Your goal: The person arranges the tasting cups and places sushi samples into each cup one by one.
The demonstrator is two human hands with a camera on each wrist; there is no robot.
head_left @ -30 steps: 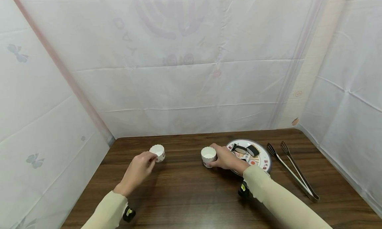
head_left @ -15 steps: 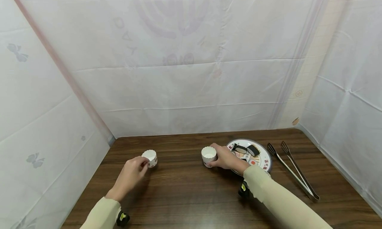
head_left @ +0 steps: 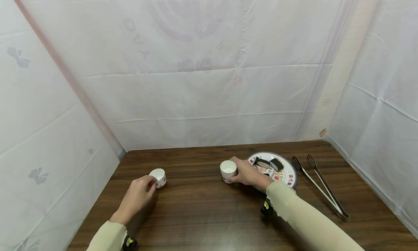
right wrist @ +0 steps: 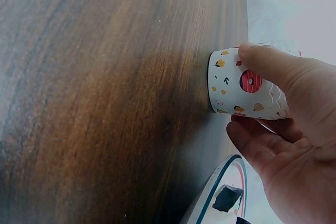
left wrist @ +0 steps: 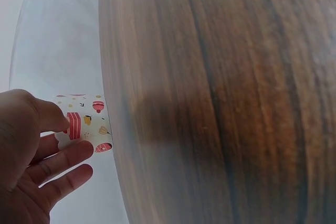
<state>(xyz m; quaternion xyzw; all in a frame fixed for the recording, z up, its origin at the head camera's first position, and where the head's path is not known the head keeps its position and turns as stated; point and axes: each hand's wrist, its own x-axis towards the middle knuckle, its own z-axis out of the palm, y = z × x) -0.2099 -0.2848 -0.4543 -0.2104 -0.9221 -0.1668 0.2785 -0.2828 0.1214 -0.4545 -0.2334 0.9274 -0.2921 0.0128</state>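
- Left hand [head_left: 137, 193] pinches the rim side of a white, printed, scallop-edged paper cup [head_left: 159, 178], upright, nearer the table's left edge; cannot tell if base touches.
- Right hand [head_left: 247, 173] grips a second white printed paper cup [head_left: 228, 172], thumb and fingers on opposite sides; upright on the brown wood-grain tabletop [head_left: 202, 218].
- Wide stretch of wood between cups; more toward the near side.
- Round white dark-rimmed plate [head_left: 290, 171] with dark-edged food pieces [head_left: 277, 164]: just right of second cup, right wrist over its near edge.
- Silver metal tongs [head_left: 322, 193] between plate and table's right edge.
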